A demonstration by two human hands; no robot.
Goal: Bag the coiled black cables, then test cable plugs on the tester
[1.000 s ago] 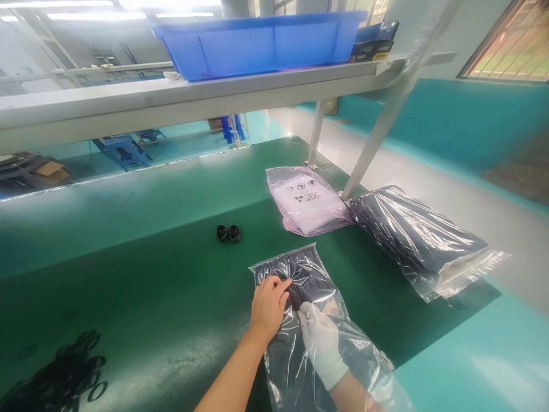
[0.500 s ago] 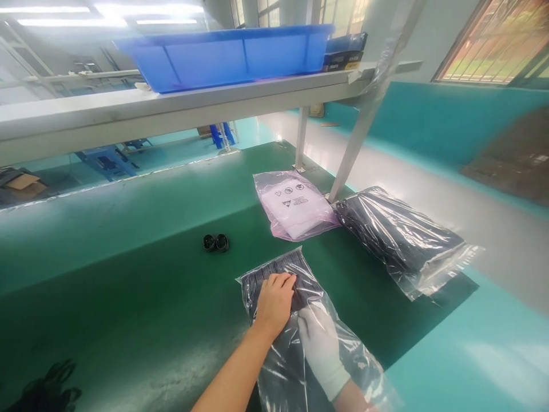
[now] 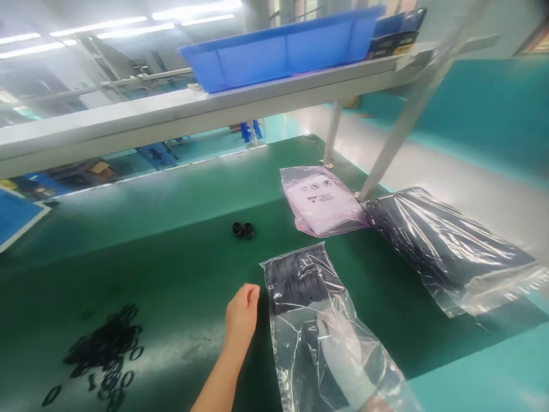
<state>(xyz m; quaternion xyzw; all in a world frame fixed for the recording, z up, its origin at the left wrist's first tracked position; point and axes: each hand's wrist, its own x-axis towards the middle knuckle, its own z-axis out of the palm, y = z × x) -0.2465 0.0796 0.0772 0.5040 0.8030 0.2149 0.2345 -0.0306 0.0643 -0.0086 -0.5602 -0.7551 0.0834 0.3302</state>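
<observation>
A clear plastic bag (image 3: 319,343) lies on the green mat (image 3: 171,274) in front of me, with black rubber rings (image 3: 300,277) packed at its far end. My right hand (image 3: 343,357), in a white glove, is inside the bag and lies flat under the film, fingers pointing toward the rings. My bare left hand (image 3: 242,312) hovers just left of the bag, apart from it. Its fingers are stretched out together and hold nothing.
Two small black caps (image 3: 243,230) sit mid-mat. Loose black rings (image 3: 107,355) are heaped at the near left. A pink bag (image 3: 319,197) and a large clear bag of dark parts (image 3: 441,240) lie right. Overhead, a shelf (image 3: 171,114) holds a blue bin (image 3: 283,48).
My left hand has lifted off the ring end of the bag and moved left of it. My right hand stays in the bag. The view has swung left, showing the ring heap.
</observation>
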